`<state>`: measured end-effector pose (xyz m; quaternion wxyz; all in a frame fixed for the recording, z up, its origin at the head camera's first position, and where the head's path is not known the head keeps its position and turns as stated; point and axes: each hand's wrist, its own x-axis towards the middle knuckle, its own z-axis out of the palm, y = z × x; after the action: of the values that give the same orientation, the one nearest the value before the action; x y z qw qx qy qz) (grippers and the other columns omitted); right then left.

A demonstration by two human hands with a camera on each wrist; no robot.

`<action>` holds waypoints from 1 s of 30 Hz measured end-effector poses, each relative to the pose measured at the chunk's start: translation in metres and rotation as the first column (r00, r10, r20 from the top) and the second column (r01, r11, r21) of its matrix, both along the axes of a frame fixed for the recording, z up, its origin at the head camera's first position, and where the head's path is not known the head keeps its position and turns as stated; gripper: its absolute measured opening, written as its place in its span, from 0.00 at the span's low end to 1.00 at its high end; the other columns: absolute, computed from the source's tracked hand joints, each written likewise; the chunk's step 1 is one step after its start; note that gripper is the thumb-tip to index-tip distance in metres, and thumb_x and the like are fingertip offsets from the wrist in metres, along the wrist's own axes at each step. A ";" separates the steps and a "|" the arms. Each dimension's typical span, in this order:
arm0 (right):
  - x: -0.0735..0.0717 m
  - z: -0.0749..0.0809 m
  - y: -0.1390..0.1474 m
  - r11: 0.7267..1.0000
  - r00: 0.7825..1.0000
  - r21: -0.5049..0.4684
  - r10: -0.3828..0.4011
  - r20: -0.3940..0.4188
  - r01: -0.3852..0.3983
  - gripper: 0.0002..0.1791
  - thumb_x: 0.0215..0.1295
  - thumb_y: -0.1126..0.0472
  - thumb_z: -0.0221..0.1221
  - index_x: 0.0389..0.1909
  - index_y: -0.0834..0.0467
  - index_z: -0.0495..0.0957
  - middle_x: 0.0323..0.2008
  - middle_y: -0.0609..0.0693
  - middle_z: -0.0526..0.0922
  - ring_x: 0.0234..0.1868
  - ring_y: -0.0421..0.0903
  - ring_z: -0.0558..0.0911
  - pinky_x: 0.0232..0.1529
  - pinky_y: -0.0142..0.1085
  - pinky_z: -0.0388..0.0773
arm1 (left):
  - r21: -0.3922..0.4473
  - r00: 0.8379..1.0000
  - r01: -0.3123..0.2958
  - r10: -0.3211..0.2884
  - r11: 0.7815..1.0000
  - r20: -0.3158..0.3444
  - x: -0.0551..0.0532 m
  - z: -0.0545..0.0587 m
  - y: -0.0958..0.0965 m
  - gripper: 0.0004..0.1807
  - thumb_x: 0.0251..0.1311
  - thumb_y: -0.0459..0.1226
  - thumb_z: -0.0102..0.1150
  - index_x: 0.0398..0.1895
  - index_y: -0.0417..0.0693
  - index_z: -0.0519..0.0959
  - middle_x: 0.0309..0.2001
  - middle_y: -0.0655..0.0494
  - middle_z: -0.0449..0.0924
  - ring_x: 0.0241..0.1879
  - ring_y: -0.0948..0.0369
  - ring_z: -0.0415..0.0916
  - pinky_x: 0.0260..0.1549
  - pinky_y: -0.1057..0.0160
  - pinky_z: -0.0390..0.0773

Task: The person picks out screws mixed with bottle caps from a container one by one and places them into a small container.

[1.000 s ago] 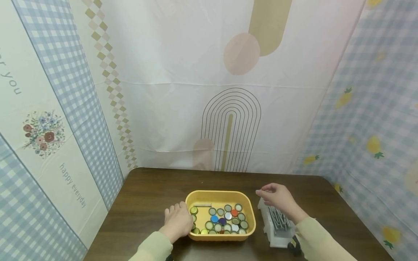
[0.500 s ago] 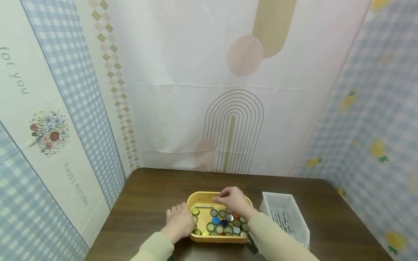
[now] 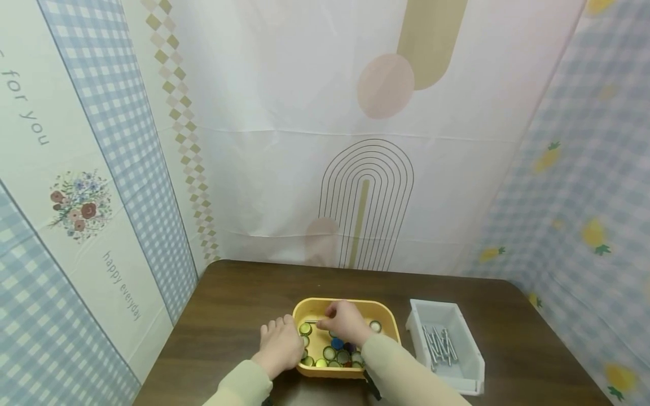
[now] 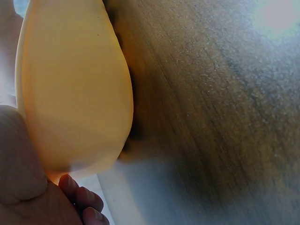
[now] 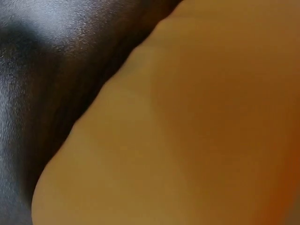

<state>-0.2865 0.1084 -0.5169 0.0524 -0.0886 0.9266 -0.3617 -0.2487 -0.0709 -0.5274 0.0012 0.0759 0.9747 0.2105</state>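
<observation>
In the head view, my left hand [image 3: 281, 345] grips the left end of a yellow plastic tub [image 3: 382, 309], its fingers along the outside. The left wrist view has the tub's wall [image 4: 77, 84] beside the curled fingers [image 4: 88, 197]. Over the tub's inside, my right hand [image 3: 346, 324] reaches down, thumb and forefinger at the right end of a thin metal screw [image 3: 310, 321]. Whether they pinch it is too small to tell. Bottle caps [image 3: 329, 353] of several colours lie in the tub, partly hidden by the right hand and sleeve. The right wrist view shows only the tub's outside [image 5: 140, 140] and tabletop.
A white open bin [image 3: 464, 338] with several metal screws [image 3: 439, 344] stands right of the tub. Both are on a dark brown wooden table [image 3: 228, 304]. Patterned cloth [image 3: 284, 186] hangs behind the table and along both sides.
From above the white bin, my right hand has moved left over the tub, then down to the screw there. My left hand stays at the tub's left end; the head view shifts slightly.
</observation>
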 end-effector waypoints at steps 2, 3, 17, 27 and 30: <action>-0.001 -0.003 -0.002 1.000 0.999 0.016 0.009 -0.036 -0.009 0.15 0.55 0.56 0.70 0.37 0.63 0.81 0.34 0.51 0.81 0.33 0.45 0.78 0.35 0.43 0.76 | -0.003 1.000 0.000 0.000 1.000 -0.005 0.000 0.000 0.000 0.16 0.57 0.42 0.58 0.37 0.39 0.67 0.31 0.47 0.66 0.35 0.48 0.64 0.40 0.45 0.60; -0.001 -0.003 -0.002 1.000 0.999 0.023 0.017 -0.052 -0.016 0.15 0.55 0.57 0.70 0.37 0.64 0.81 0.34 0.52 0.81 0.33 0.46 0.78 0.37 0.43 0.77 | -0.005 1.000 -0.002 0.002 1.000 -0.004 0.000 0.000 0.000 0.16 0.57 0.42 0.58 0.37 0.39 0.67 0.31 0.47 0.66 0.35 0.48 0.64 0.40 0.45 0.60; 0.003 -0.008 -0.008 0.992 0.990 0.120 -0.014 -0.138 0.030 0.08 0.54 0.65 0.67 0.23 0.58 0.77 0.20 0.46 0.74 0.21 0.42 0.71 0.23 0.37 0.70 | -0.007 1.000 -0.008 0.008 1.000 0.002 -0.001 0.000 0.002 0.13 0.57 0.40 0.55 0.35 0.40 0.67 0.30 0.47 0.65 0.34 0.49 0.64 0.39 0.46 0.60; 0.005 -0.011 -0.005 0.981 0.985 0.187 -0.011 -0.172 0.044 0.13 0.54 0.68 0.65 0.17 0.55 0.72 0.16 0.44 0.70 0.17 0.41 0.69 0.21 0.35 0.67 | -0.012 1.000 -0.013 0.013 1.000 0.014 -0.001 -0.002 0.002 0.13 0.58 0.41 0.55 0.36 0.40 0.67 0.30 0.47 0.65 0.35 0.49 0.63 0.40 0.46 0.59; 0.005 -0.012 -0.009 0.981 0.985 0.191 0.007 -0.175 0.027 0.12 0.54 0.69 0.64 0.18 0.55 0.71 0.16 0.45 0.69 0.17 0.41 0.67 0.21 0.35 0.65 | -0.018 1.000 -0.016 0.016 1.000 0.001 -0.001 -0.002 0.002 0.14 0.57 0.41 0.55 0.35 0.40 0.66 0.30 0.47 0.64 0.34 0.49 0.63 0.39 0.46 0.59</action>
<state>-0.2818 0.0999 -0.5285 -0.0224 -0.1096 0.9587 -0.2615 -0.2496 -0.0694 -0.5294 0.0011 0.0680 0.9771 0.2016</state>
